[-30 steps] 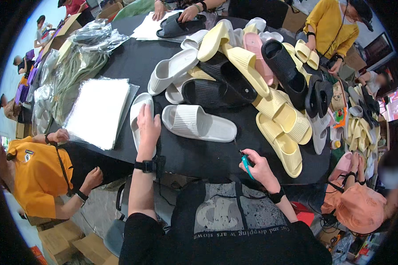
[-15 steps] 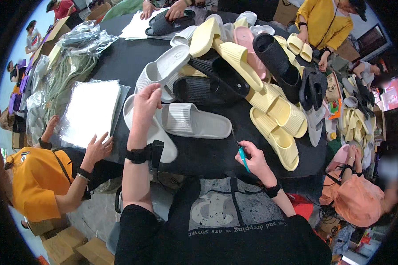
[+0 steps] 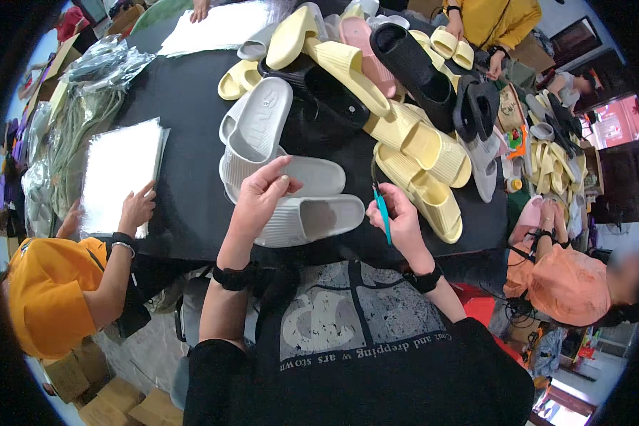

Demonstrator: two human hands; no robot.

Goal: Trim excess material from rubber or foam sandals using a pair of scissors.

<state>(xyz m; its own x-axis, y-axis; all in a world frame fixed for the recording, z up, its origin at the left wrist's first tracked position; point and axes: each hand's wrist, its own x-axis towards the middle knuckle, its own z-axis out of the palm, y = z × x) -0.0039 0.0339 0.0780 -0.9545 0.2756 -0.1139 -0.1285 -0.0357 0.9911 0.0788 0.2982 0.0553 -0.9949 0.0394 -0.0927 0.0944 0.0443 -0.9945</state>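
My left hand [image 3: 257,202] is above the grey slide sandals, its thumb and index finger a little apart and the other fingers curled. Whether it touches a sandal I cannot tell. Beneath and beside it, a grey slide [image 3: 337,216] lies sideways near the table's front edge, with another grey slide [image 3: 316,175] just behind. A further grey slide [image 3: 266,117] rests tilted, toe up, behind these. In my right hand [image 3: 405,224] are teal tweezers [image 3: 382,213] with a dark, thin tip pointing away from me. Right of that tip lies a yellow slide [image 3: 433,213].
Yellow, black and pink slides pile up at the back, including a black slide [image 3: 412,67]. At left, a co-worker's hand [image 3: 136,209] rests by white sheets [image 3: 121,170] and clear plastic bags [image 3: 106,64]. Another person in yellow [image 3: 500,25] handles small yellow slides [image 3: 452,46].
The grey slides now lie side by side nearer me; one had slanted toward the front edge. My left thumb and index finger have parted from a closed pose. My right hand still holds the tweezers.
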